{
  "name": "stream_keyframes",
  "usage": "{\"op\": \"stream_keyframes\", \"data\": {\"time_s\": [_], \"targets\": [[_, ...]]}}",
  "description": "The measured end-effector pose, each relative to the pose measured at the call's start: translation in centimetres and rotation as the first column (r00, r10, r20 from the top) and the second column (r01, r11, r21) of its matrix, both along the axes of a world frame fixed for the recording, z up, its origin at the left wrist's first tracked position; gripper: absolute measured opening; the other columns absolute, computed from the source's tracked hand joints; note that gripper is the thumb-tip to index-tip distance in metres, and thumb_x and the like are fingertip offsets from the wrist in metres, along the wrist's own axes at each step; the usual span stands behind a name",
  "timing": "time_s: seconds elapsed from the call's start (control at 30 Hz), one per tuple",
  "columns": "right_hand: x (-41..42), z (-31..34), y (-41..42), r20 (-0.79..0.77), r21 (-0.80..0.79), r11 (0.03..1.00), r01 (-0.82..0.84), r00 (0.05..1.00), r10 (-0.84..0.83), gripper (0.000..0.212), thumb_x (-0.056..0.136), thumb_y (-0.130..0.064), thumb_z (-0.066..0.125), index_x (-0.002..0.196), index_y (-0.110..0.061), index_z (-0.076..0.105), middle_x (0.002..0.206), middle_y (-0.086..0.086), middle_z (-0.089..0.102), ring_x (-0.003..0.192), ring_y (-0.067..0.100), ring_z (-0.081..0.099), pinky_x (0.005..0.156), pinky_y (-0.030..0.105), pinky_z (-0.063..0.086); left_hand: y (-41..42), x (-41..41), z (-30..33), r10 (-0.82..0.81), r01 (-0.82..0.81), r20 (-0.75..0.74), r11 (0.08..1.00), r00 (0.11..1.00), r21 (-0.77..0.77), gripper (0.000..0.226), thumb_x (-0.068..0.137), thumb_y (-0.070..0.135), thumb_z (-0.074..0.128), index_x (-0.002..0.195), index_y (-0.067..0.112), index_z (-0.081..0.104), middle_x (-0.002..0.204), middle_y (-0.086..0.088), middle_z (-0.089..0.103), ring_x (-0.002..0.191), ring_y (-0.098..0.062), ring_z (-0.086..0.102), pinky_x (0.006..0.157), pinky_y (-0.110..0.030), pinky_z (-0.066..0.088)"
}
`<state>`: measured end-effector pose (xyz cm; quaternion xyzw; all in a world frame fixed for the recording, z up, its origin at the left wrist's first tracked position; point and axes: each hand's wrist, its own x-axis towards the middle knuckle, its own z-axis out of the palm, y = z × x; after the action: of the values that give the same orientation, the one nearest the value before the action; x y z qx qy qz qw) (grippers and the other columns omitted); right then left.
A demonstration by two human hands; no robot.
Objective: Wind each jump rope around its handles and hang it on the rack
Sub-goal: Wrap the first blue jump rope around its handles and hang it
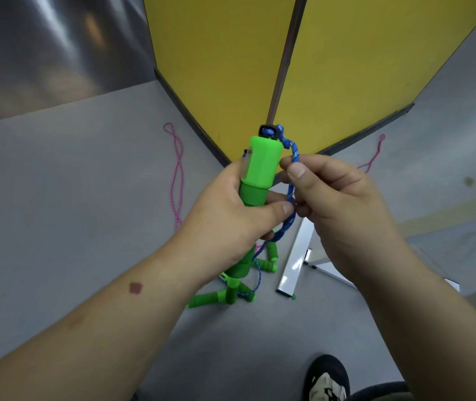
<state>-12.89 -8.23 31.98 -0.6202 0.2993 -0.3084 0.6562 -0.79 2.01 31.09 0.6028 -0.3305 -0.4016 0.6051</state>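
We've got the green handle (260, 169) dead centre, upright, our left hand (231, 221) wrapped around its lower part. The blue rope (290, 192) leaves the handle's top at 12 o'clock and drops down its 3 o'clock side, pinched by our right hand (332, 198). Looks like the winding is just starting. Next we'd guess the right hand loops the rope round the handle, keeping it snug. More green handles (231, 296) sit on the floor (71, 198) at 6 o'clock, pink rope (177, 175) at 9.

Green jump-rope handle (261, 166) stands upright, gripped in left-hand fingers (277, 209). Blue braided rope (292, 186) exits its top end, loops downward, pinched between right-hand fingertips (296, 170).
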Motion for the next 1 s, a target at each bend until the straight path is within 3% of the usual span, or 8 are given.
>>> {"op": "stream_keyframes", "data": {"time_s": [0.07,0.23,0.37,0.47,0.63,0.73,0.87,1.0], "targets": [[0.0,-0.2,0.0,-0.027,-0.009,1.0,0.003,1.0,-0.003,0.011,0.095,-0.021,0.066,0.101,-0.02,0.076,0.09,-0.005,0.076,0.068,0.009,0.055,0.062,0.027,0.044,-0.1,-0.1,0.0,0.013,-0.014,-0.02,1.0,1.0,-0.017,0.044,0.088,0.0,0.077,0.113,0.034,0.063,0.073,0.005,0.074,0.065,-0.015,0.068,0.066,-0.037,0.058],[0.0,-0.9,0.1,-0.135,0.058,0.988,-0.144,0.979,0.15,0.026,0.091,-0.035,0.061,0.103,-0.017,0.076,0.103,0.013,0.075,0.086,0.025,0.06,0.07,0.035,0.046,-0.3,0.8,0.6,0.141,-0.166,-0.197,0.979,0.97,-0.12,0.043,0.089,-0.002,0.075,0.123,0.02,0.061,0.071,0.0,0.066,0.059,-0.015,0.065,0.061,-0.026,0.055],[-0.2,-0.8,0.2,-0.174,0.068,0.965,-0.255,0.949,0.263,0.017,0.088,-0.021,0.068,0.103,-0.017,0.076,0.102,0.014,0.076,0.084,0.017,0.064,0.075,0.033,0.053,-0.3,1.7,0.7,0.235,-0.274,-0.247,0.951,0.94,-0.141,0.039,0.091,-0.001,0.074,0.12,0.021,0.06,0.075,0.0,0.066,0.068,-0.018,0.072,0.061,-0.026,0.056],[-0.2,-0.7,0.2,-0.095,0.101,0.966,-0.237,0.964,0.247,0.018,0.086,-0.004,0.072,0.1,-0.015,0.076,0.089,0.009,0.074,0.081,0.015,0.067,0.072,0.03,0.055,-0.3,2.2,0.6,0.277,-0.323,-0.288,0.938,0.917,-0.128,0.037,0.092,0.0,0.073,0.119,0.021,0.058,0.075,0.002,0.066,0.075,-0.021,0.075,0.061,-0.026,0.056],[0.2,-0.2,0.4,0.117,0.206,0.962,-0.181,0.98,0.159,0.037,0.069,0.006,0.069,0.103,-0.01,0.073,0.092,0.007,0.076,0.086,0.017,0.069,0.086,0.031,0.057,0.0,1.8,0.3,0.242,-0.251,-0.124,0.966,0.962,-0.058,0.038,0.089,0.009,0.079,0.118,0.027,0.061,0.087,-0.002,0.072,0.081,-0.02,0.075,0.068,-0.037,0.062],[0.4,0.0,0.5,0.151,0.21,0.973,-0.094,0.987,0.062,0.04,0.065,0.01,0.078,0.1,-0.009,0.071,0.085,0.005,0.075,0.083,0.016,0.071,0.081,0.029,0.057,0.1,1.7,0.4,0.162,-0.166,-0.112,0.986,0.98,-0.032,0.034,0.092,0.009,0.077,0.116,0.027,0.063,0.093,-0.006,0.074,0.083,-0.021,0.074,0.074,-0.044,0.063],[0.6,0.4,0.4,0.241,0.355,0.935,0.012,0.965,-0.104,0.027,0.078,0.013,0.065,0.098,-0.006,0.069,0.078,0.003,0.071,0.074,0.014,0.071,0.072,0.025,0.058,0.2,1.5,0.3,0.013,-0.015,-0.18,1.0,0.984,-0.009,0.039,0.083,0.01,0.078,0.116,0.029,0.066,0.105,0.001,0.077,0.097,-0.018,0.075,0.086,-0.049,0.062],[0.4,0.6,0.1,0.261,0.409,0.911,0.058,0.949,-0.178,0.025,0.084,0.013,0.062,0.101,-0.005,0.068,0.077,0.002,0.07,0.072,0.014,0.071,0.073,0.025,0.059,0.2,1.1,0.0,-0.013,0.014,-0.039,1.0,0.999,0.025,0.051,0.07,0.011,0.081,0.112,0.037,0.069,0.112,-0.003,0.076,0.105,-0.026,0.074,0.095,-0.06,0.058]]}}
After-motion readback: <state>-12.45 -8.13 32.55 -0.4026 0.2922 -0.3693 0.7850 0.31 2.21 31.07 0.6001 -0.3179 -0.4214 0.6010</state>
